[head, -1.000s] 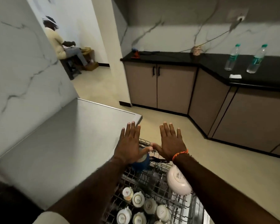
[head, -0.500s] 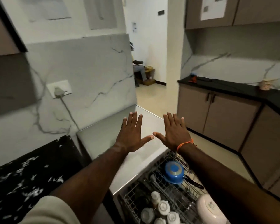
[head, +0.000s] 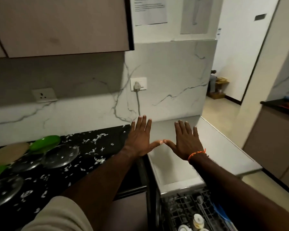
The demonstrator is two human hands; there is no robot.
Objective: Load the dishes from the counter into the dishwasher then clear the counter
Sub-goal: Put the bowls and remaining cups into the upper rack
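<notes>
— Hands first: where are they?

— Both are held out in front, backs up, fingers straight and spread. The left hand [head: 141, 139] is above the right end of the black counter [head: 83, 157]; the right hand [head: 185, 142] is above the grey dishwasher top [head: 223, 147]. The two thumb tips meet or nearly meet between them. Neither hand holds anything. An orange thread band [head: 196, 154] circles the right wrist.

— And the dishes?

— On the counter at the left, well apart from the hands: a clear glass plate [head: 60, 155] nearest, a green plate [head: 45, 144] behind it, a tan plate [head: 8, 153] further left, another clear plate [head: 4, 189] near the front edge, and a bit of green at the far left edge. White flecks are scattered over the black surface around them.

— The dishwasher?

— Its wire rack [head: 187, 209] is pulled out at the bottom right, under the right forearm. White cups [head: 198, 220] stand in it, and something blue shows beside the arm; I cannot tell what.

— Anything beyond?

— A marble-patterned wall with a plug in a socket [head: 138, 84], its cable dropping down, a second socket [head: 44, 95] to the left, an upper cabinet [head: 62, 25] above, and papers [head: 150, 10] stuck on the wall.
</notes>
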